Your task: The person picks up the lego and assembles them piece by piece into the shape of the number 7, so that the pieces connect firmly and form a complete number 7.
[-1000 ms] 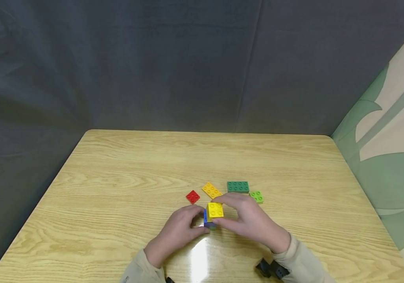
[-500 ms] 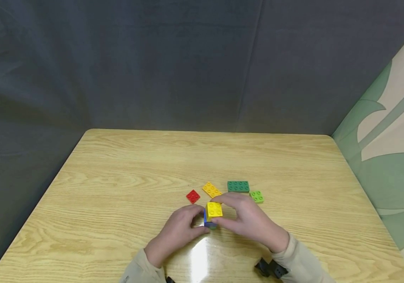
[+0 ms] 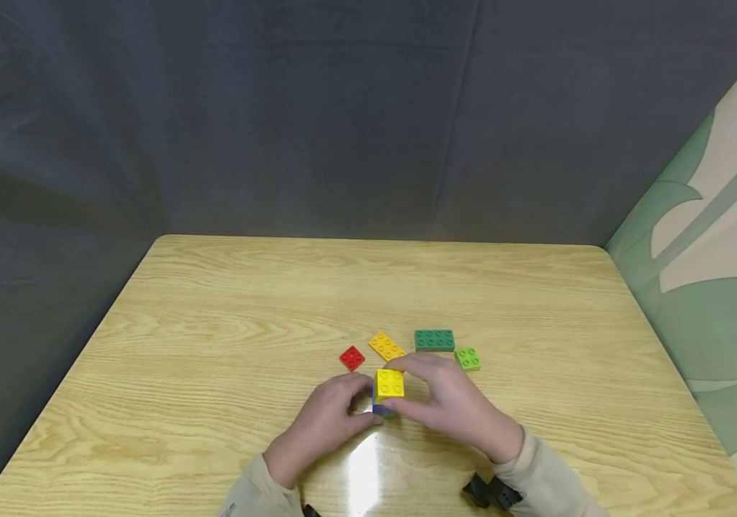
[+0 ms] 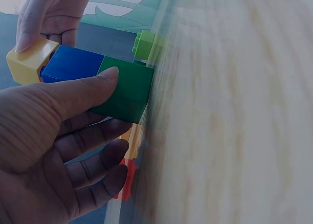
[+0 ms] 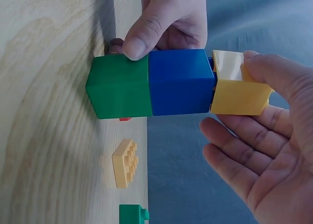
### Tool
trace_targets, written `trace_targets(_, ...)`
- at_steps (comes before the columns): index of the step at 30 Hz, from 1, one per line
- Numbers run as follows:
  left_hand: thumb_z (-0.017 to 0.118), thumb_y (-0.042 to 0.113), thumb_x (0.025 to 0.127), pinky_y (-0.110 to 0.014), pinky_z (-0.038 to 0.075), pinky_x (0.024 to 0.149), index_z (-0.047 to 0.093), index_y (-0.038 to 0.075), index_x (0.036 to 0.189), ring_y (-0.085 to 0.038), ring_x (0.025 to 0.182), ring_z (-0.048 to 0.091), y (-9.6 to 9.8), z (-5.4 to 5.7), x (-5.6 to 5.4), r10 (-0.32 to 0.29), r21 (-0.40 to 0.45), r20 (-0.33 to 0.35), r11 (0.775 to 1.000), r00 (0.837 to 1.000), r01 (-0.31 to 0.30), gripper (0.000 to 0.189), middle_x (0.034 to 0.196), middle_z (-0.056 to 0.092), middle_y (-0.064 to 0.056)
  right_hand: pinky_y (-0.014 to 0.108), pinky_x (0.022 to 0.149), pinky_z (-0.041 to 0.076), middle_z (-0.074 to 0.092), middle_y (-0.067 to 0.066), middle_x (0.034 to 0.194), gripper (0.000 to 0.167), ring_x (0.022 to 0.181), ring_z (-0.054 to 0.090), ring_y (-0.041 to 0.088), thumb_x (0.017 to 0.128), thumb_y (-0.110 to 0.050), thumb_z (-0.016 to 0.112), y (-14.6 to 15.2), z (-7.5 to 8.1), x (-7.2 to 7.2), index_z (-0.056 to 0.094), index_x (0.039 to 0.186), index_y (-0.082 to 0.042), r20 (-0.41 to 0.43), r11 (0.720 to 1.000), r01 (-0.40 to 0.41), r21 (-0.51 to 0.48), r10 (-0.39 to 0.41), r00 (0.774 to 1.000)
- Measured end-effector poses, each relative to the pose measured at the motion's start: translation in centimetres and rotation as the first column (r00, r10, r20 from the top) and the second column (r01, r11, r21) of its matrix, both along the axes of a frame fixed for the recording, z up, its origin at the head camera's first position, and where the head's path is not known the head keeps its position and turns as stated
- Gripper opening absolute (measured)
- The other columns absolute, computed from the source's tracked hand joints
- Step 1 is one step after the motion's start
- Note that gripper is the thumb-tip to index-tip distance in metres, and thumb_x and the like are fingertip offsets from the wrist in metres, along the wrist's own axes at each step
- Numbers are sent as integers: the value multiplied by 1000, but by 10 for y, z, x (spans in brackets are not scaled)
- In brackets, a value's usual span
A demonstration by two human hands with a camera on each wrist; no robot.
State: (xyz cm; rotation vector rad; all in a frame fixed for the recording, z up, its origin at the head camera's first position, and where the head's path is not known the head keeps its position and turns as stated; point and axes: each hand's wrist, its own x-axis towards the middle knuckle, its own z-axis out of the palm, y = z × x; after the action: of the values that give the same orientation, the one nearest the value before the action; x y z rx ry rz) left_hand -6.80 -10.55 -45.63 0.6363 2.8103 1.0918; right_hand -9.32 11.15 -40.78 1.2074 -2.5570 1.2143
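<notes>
In the right wrist view a green brick (image 5: 120,87) stands on the table with a blue brick (image 5: 181,82) stacked on it. My left hand (image 3: 329,415) holds this stack low down, its thumb along the green brick. A yellow brick (image 3: 390,383) is pinched between thumb and fingers of my right hand (image 3: 455,406). It sits over the top of the blue brick, lined up with it, and a narrow gap with blue studs shows between the two. From the head view the yellow brick covers most of the stack.
Just beyond the hands lie a red brick (image 3: 351,358), an orange-yellow brick (image 3: 386,345), a dark green brick (image 3: 434,340) and a light green brick (image 3: 468,359). A dark curtain (image 3: 278,129) hangs behind the wooden table (image 3: 213,301).
My right hand has shifted slightly left, bringing the yellow brick more squarely over the blue one. My left hand and the loose bricks have stayed put.
</notes>
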Motion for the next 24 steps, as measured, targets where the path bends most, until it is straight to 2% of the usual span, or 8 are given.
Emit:
trace_targets(7, 80, 32, 81, -21, 43, 64, 68, 15, 107, -9, 72, 50, 0, 1, 0, 0, 1, 14, 1000, 1000, 0, 34, 84, 57, 10, 35, 87, 53, 70, -3, 110, 40, 102, 64, 13, 82, -31, 80, -1, -2, 0, 68, 114, -10, -11, 1000, 15, 13, -14, 1000)
trace_targets(19, 80, 32, 81, -22, 42, 64, 68, 15, 108, -8, 71, 49, 1, 2, 0, 2, -6, 26, 1000, 1000, -2, 34, 83, 56, 10, 36, 88, 53, 70, 0, 111, 43, 104, 64, 14, 85, -38, 76, -2, -3, 1, 68, 115, -9, 29, 999, 26, 28, -27, 999)
trace_targets(24, 79, 33, 82, -23, 44, 68, 68, 15, 110, -8, 75, 50, 1, 3, 0, 3, -15, 30, 1000, 1000, -3, 36, 91, 60, 10, 36, 88, 53, 70, 1, 111, 43, 104, 64, 15, 84, -36, 77, -2, -4, 1, 68, 116, -8, 40, 999, 24, 25, -25, 999)
